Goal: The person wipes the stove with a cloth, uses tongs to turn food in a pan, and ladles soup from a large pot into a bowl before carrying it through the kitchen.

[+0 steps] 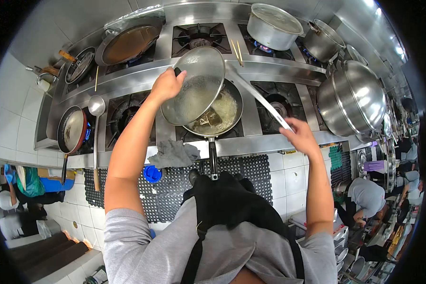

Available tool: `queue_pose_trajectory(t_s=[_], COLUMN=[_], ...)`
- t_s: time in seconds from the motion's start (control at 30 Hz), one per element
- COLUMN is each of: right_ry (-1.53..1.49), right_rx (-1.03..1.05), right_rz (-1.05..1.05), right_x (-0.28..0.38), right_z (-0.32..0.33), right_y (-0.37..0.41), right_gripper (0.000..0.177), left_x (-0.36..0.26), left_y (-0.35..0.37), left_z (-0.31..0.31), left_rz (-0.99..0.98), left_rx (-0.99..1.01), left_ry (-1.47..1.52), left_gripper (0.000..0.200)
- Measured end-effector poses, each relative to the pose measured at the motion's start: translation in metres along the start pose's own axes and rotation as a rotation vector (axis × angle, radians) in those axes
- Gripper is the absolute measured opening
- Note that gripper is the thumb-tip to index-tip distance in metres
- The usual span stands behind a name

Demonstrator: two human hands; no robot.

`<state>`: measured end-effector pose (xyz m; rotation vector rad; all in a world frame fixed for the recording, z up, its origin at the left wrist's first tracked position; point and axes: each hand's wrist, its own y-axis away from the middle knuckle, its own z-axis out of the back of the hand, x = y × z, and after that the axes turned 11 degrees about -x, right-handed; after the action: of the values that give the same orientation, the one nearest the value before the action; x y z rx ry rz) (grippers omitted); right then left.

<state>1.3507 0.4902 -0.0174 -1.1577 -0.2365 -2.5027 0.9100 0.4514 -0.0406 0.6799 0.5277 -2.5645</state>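
Observation:
My left hand (168, 85) is closed on the black knob of a glass lid (199, 71). The lid is tilted up over the left part of a frying pan (239, 106), which stands on the front middle burner, its black handle toward me. Bubbling pale liquid and a dark brown piece (209, 118) are in the pan. My right hand (300, 137) grips the near end of a long metal utensil (265, 102), to the right of the pan. The utensil's far end reaches up beside the lid, and its working end does not show clearly.
A small pan (73, 130) sits over a lit flame at left, beside a long ladle (97, 106). A grey cloth (173, 154) lies on the stove's front edge. Large pots (274, 28) and a domed steel vessel (352, 97) stand right. Other people (367, 196) work at far right and left.

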Motion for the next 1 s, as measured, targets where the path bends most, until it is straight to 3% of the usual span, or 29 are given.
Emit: queue_pose_trajectory(t_s=[0.07, 0.17, 0.4, 0.5, 0.9, 1.0], right_ry=[-0.132, -0.331, -0.610, -0.652, -0.614, -0.623], right_rx=[-0.021, -0.100, -0.287, -0.325, -0.258, -0.204], right_rz=[-0.274, -0.390, -0.652, -0.633, -0.602, -0.614], right_x=[-0.016, -0.064, -0.116, -0.136, -0.172, -0.167], right_z=[0.010, 0.010, -0.008, -0.014, -0.007, -0.004], right_y=[0.031, 0.077, 0.156, 0.177, 0.177, 0.161], right_gripper=[0.029, 0.016, 0.020, 0.020, 0.013, 0.013], left_x=[-0.011, -0.032, -0.049, -0.051, -0.058, -0.059], left_y=[-0.004, -0.005, 0.004, 0.010, 0.029, 0.032], left_z=[-0.006, -0.018, -0.088, -0.105, -0.106, -0.106], left_rz=[-0.022, -0.102, -0.278, -0.300, -0.263, -0.280], left_rx=[0.006, 0.034, 0.152, 0.254, 0.256, 0.273], left_ry=[-0.069, -0.187, -0.443, -0.488, -0.579, -0.574], left_gripper=[0.057, 0.057, 0.052, 0.054, 0.049, 0.058])
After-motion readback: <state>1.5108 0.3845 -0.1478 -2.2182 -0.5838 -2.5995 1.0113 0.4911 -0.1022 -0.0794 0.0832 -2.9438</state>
